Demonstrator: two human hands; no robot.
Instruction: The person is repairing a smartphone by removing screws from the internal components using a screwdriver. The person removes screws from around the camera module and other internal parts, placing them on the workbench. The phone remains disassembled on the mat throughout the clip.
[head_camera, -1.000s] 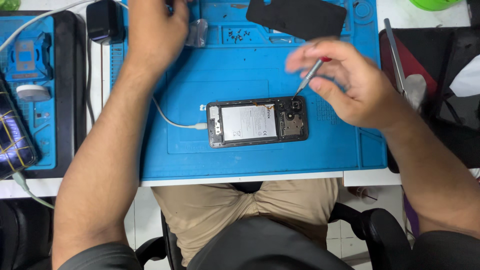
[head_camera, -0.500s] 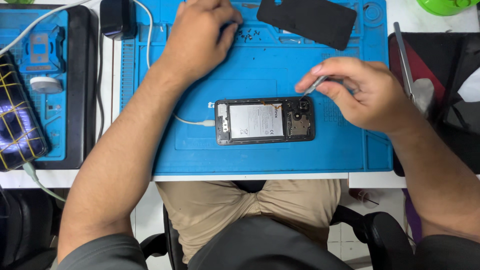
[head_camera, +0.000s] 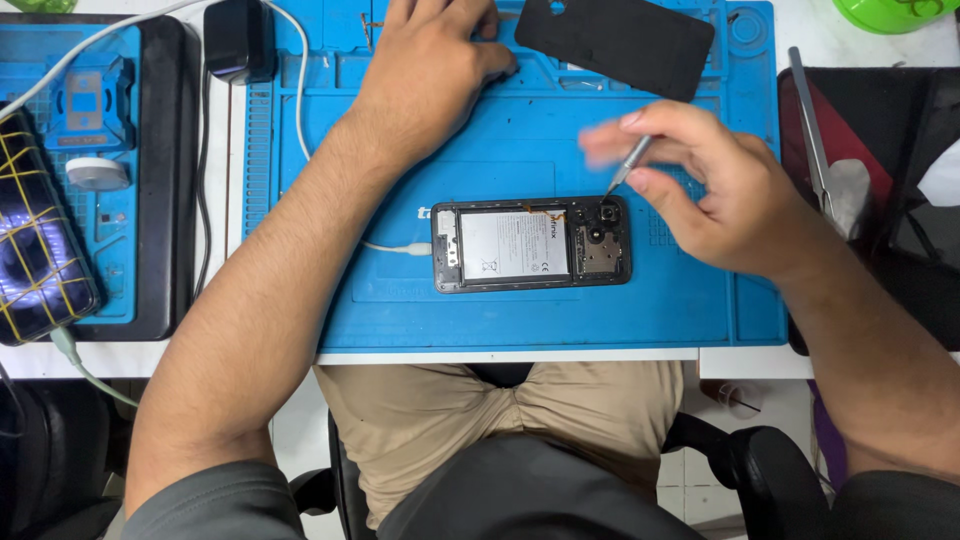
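Note:
An opened black phone (head_camera: 530, 244) lies back-up on the blue work mat (head_camera: 500, 310), its battery and camera module exposed, a white cable plugged in at its left end. My right hand (head_camera: 720, 195) grips a thin screwdriver (head_camera: 628, 165) whose tip touches the phone's top right corner by the camera. My left hand (head_camera: 430, 65) rests at the mat's far tray section, fingers curled over small parts that I cannot make out. The phone's black back cover (head_camera: 615, 40) lies at the mat's far right.
A black charger block (head_camera: 235, 38) stands at the far left of the mat. Left of it sits a blue fixture tray (head_camera: 85, 130) and another phone wrapped in yellow bands (head_camera: 35, 250). Metal tweezers (head_camera: 810, 130) lie on a dark tray at the right.
My right hand lowered the screwdriver from mid-air onto the phone's top right corner. My left hand stayed at the far tray section, shifting slightly.

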